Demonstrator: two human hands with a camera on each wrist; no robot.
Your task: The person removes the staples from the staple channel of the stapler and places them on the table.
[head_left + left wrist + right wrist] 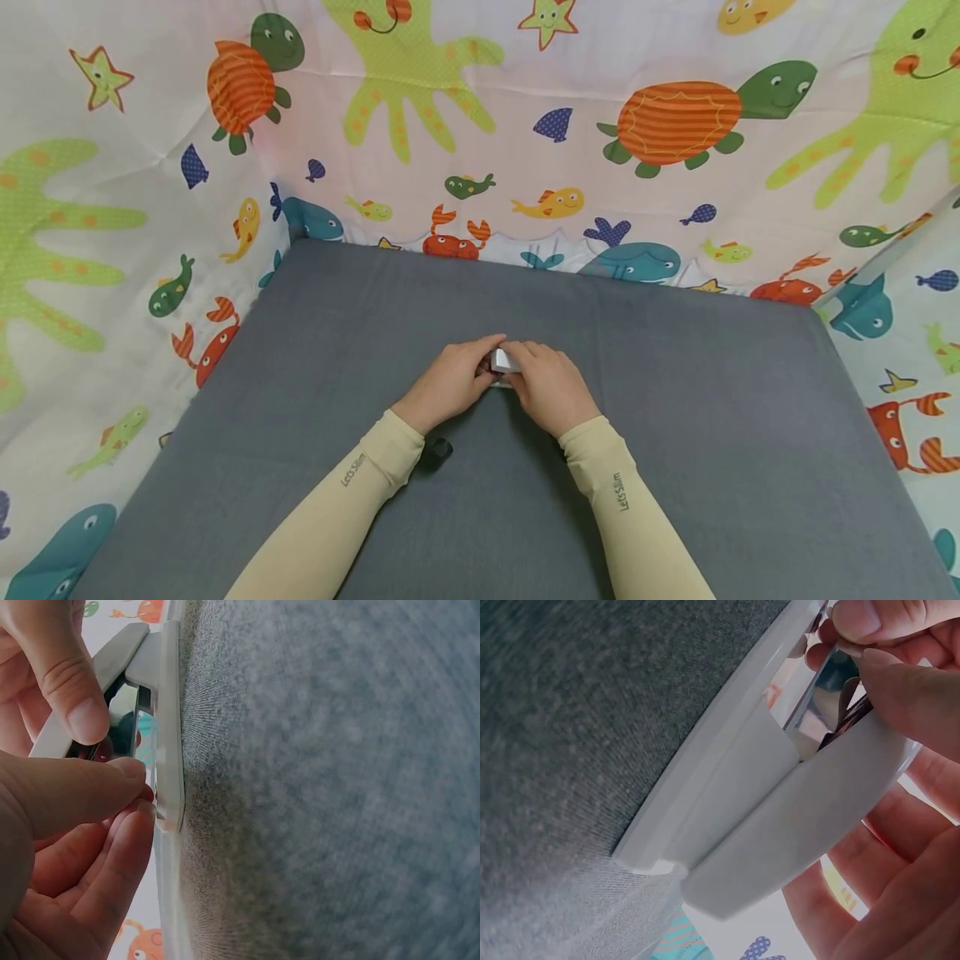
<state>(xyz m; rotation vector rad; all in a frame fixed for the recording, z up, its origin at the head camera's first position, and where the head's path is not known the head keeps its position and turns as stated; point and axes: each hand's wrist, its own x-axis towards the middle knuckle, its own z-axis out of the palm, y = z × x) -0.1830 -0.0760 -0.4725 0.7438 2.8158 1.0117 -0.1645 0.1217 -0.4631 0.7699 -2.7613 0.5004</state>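
A white stapler [505,361] stands on the grey table, its long base [171,742] flat on the cloth. The upper cover [795,832] is tilted up from the base, and a shiny metal strip [821,705] shows between them. My right hand [551,383] grips the cover, with the thumb [88,720] on its inner edge and fingers behind it. From the other side my left hand [448,379] pinches with thumb and fingertips at the free end of the metal strip. Those fingertips hide what lies between them.
A small black object [437,454] is under the left wrist. Grey cloth covers the table [720,433]. Curtains printed with sea animals [480,167] hang along the back and both sides.
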